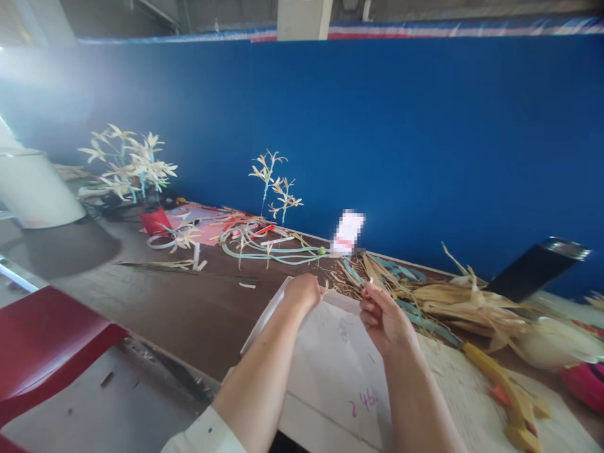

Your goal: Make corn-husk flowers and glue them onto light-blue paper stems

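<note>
Poking from the right hand (385, 318) is a pale scrap (370, 282).

And there it is, a small white piece (371, 282), pinched between thumb and finger of the right hand (384, 318), its short, blunt end poking up past the fingertips, the rest swallowed by the grip! Across to the left hand (303, 292), and here's a pale, straw-coloured sliver (326, 287), thin, slightly blurred, jutting from the fingertips toward the other hand. The two sit well apart, both near the far edge of the white board (330, 340); whether anything links them, you can't tell from here.
</note>
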### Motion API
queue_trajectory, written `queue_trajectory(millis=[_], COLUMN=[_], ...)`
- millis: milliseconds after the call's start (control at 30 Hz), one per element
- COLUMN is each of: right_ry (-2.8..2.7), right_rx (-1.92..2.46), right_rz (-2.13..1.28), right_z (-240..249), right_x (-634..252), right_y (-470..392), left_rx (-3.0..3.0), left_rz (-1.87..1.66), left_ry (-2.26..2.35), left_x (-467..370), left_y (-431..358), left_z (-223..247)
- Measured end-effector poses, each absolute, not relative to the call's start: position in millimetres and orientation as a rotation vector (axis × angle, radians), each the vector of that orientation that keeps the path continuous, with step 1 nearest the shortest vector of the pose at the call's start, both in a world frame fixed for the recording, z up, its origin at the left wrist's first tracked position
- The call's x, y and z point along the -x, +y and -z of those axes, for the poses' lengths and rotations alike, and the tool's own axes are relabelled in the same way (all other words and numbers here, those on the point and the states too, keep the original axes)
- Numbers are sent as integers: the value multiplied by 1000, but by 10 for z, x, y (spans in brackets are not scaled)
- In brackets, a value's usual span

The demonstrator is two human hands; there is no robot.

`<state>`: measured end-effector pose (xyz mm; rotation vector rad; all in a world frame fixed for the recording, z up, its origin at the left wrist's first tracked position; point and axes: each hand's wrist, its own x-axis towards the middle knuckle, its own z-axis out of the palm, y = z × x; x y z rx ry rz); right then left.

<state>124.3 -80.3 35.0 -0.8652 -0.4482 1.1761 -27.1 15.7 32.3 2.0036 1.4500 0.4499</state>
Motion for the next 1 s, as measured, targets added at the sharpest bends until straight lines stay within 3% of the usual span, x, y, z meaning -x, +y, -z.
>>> queue_trajectory(millis=[100, 267, 400, 1000], right_ry=[-444, -407, -396, -441], right_rx=[861, 861, 842, 835], right_rz=[-1139, -956, -943, -947], right_z=[-349, -361, -368, -410], right_x=[-1245, -1259, -1273, -1224], right_y=[-803, -796, -795, -824], left_rx=[-1996, -1942, -1900, -1838], left_rz=[-535, -1116, -1335, -1255], left_ry=[1368, 929, 669, 636], left_x=[255, 167, 98, 39], left_y=[152, 89, 2, -131], left_z=[-360, -434, -461, -494])
